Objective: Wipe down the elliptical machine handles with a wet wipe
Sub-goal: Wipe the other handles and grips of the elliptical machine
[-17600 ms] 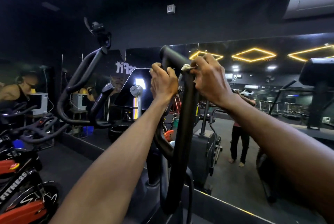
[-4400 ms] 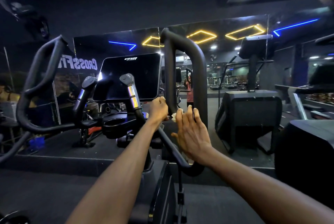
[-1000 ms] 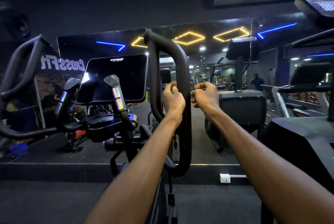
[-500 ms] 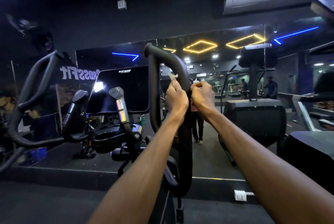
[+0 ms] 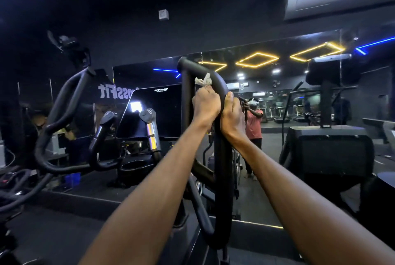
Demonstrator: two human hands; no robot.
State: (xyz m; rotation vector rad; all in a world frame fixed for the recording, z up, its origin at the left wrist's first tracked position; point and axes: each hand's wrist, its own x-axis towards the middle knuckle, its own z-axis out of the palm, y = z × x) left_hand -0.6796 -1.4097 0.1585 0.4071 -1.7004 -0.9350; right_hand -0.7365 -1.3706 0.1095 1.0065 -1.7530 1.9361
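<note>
The elliptical's right handle [image 5: 223, 157] is a black looped bar rising in the middle of the view. My left hand [image 5: 205, 105] grips a crumpled white wet wipe [image 5: 203, 80], and the wipe sticks out above my fist against the handle's upper curve. My right hand [image 5: 232, 115] grips the handle's outer bar just right of the left hand, thumb up along the bar. The two hands sit side by side near the top bend. The machine's left handle [image 5: 62, 104] curves up at the left.
A dark console screen [image 5: 154, 110] and two short inner grips [image 5: 149, 127] stand left of the handle. A wall mirror [image 5: 277, 102] ahead reflects the gym and a person. Another black machine [image 5: 329, 147] stands to the right. Bike handlebars [image 5: 17, 187] crowd the lower left.
Both hands have moved up the handle toward its top curve. The wipe now shows more above my left fist. My right hand has closed round the bar.
</note>
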